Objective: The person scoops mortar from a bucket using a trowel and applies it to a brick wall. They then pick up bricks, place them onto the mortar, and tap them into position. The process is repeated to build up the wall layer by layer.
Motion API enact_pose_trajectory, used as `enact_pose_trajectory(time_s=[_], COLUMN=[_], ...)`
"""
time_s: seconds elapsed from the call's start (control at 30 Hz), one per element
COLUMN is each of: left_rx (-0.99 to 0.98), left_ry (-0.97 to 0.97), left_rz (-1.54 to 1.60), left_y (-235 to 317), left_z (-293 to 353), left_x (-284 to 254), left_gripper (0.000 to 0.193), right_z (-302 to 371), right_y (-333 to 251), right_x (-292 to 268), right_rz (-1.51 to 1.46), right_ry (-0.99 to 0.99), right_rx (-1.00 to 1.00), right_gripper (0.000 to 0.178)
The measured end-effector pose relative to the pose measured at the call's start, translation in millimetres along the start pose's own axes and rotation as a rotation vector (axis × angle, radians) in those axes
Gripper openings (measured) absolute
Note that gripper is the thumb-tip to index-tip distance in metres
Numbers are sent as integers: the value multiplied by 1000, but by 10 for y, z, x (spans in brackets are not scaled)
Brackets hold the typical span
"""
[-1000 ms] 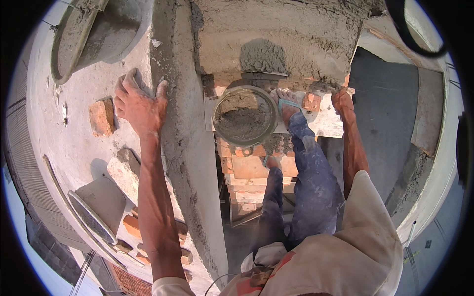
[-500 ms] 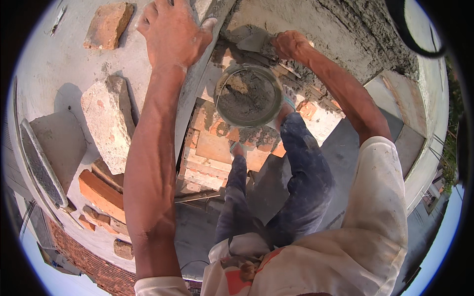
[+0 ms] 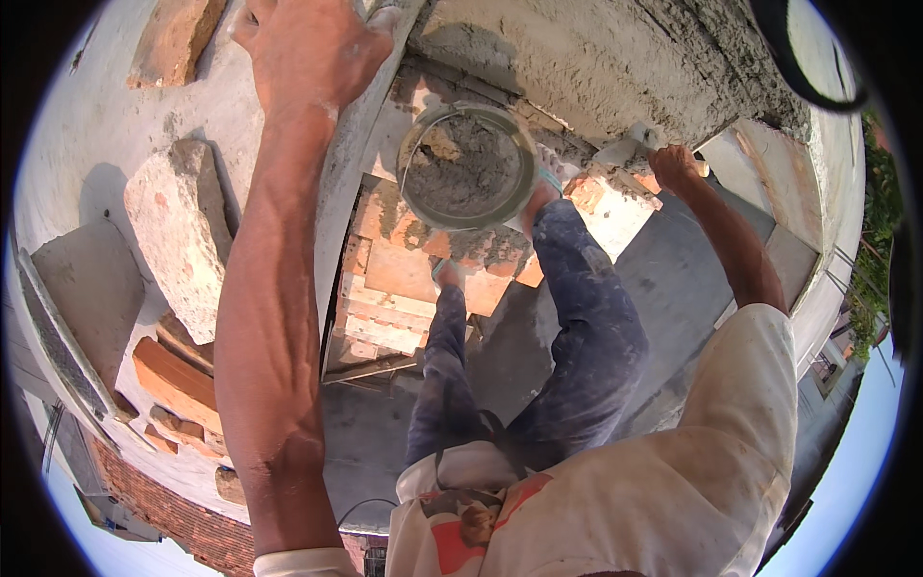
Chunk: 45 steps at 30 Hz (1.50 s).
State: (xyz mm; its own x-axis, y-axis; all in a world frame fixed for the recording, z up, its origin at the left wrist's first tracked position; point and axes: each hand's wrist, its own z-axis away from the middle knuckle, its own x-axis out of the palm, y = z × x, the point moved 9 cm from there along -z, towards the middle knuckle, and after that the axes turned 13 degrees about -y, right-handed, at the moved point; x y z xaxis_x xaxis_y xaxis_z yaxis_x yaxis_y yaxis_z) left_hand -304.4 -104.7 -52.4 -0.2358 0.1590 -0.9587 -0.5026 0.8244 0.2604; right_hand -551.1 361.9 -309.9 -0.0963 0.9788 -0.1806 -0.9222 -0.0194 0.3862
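My left hand (image 3: 312, 48) lies on the grey concrete ledge (image 3: 361, 144), thumb spread toward its edge; the fingertips are partly cut off by the top of the picture. In my right hand (image 3: 678, 168) is the handle of a trowel (image 3: 620, 151), closed in a fist. Its metal blade points left, low beside the mortar-coated wall (image 3: 577, 67). Left of the trowel stands a round bucket (image 3: 450, 224) with grey mortar (image 3: 471, 173) inside and a thin wire handle.
Bucket and feet are on a platform of bricks and boards (image 3: 404, 269). A large pale block (image 3: 178, 226), a brick piece (image 3: 173, 43), orange bricks (image 3: 178, 380) and a grey tray-like board (image 3: 91, 279) lie on the ledge. Light slabs (image 3: 769, 168) stand at the right.
My right hand has carried the trowel right and toward me, away from the wall area behind the bucket. My left hand stays on the ledge. The whole view has shifted slightly.
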Motion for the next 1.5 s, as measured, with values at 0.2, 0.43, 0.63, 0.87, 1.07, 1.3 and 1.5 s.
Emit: enact_pose_trajectory(time_s=[0.2, 0.43, 0.63, 0.87, 1.07, 1.3, 1.5], left_rx=[-25, -47, -32, -39, -19, -14, 49], left_ry=[-45, 33, 48, 18, 52, 22, 87], left_rz=[-16, -53, -20, -62, -78, -86, -76], left_y=[14, -59, -57, -125, -27, -45, 70], left_z=[-79, 31, 37, 26, -1, 15, -3], left_x=[113, 53, -19, 72, 53, 51, 114], left_gripper=[64, 65, 63, 61, 61, 60, 62], right_z=[408, 1749, 1033, 1051, 759, 767, 74], right_y=[213, -746, -1742, -2365, -2199, -2786, -3327], right_x=[709, -1143, -2346, -1869, -1268, -1376, -1295], right_rz=[-105, -285, -205, -277, -755, -995, -1955], right_ry=[17, 444, 559, 489, 389, 328, 245], right_rx=[105, -152, -128, -101, -76, -318, -535], right_gripper=[28, 38, 39, 24, 30, 24, 26])
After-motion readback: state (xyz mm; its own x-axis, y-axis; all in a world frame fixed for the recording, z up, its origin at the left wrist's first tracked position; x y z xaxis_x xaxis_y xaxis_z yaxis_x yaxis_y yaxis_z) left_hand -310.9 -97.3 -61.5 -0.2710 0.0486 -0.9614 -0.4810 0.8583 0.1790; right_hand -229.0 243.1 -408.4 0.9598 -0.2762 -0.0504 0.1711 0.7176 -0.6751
